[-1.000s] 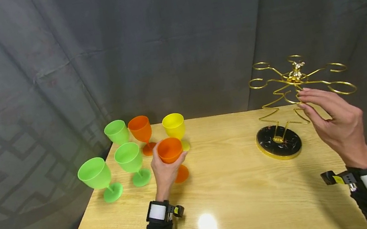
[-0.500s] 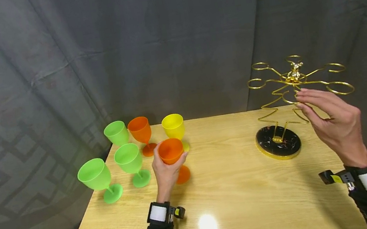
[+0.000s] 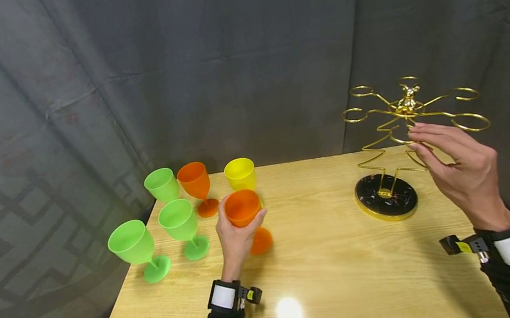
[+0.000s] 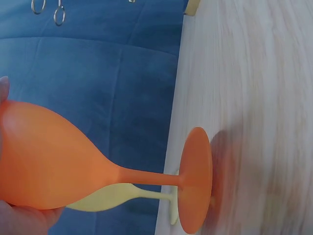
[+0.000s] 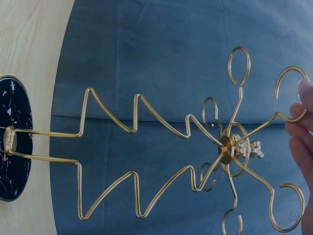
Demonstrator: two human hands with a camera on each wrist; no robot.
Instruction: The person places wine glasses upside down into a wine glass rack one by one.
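In the head view my left hand (image 3: pixel 234 241) grips an orange goblet (image 3: pixel 243 209) around its bowl, thumb on one side and fingers on the other. The left wrist view shows this goblet's foot (image 4: pixel 195 181) close over the tabletop, beside its shadow. A gold wire glass rack (image 3: pixel 406 110) stands at the right on a round black marbled base (image 3: pixel 387 197). With thumb and fingertips my right hand (image 3: pixel 464 169) pinches one of its open rings. In the right wrist view, fingers (image 5: pixel 305 98) show at that ring; the other rings hold nothing.
Just behind the held goblet stands a yellow goblet (image 3: pixel 240 173), partly hidden. Further left are another orange goblet (image 3: pixel 195 180) and three green ones, the nearest green goblet (image 3: pixel 131 244) by the table's left edge. A grey curtain (image 3: pixel 240 71) hangs behind the wooden table (image 3: pixel 334 269).
My left hand has moved slightly to the right with the orange goblet, which now covers more of the yellow one. The right hand keeps its pinch on the rack's ring.
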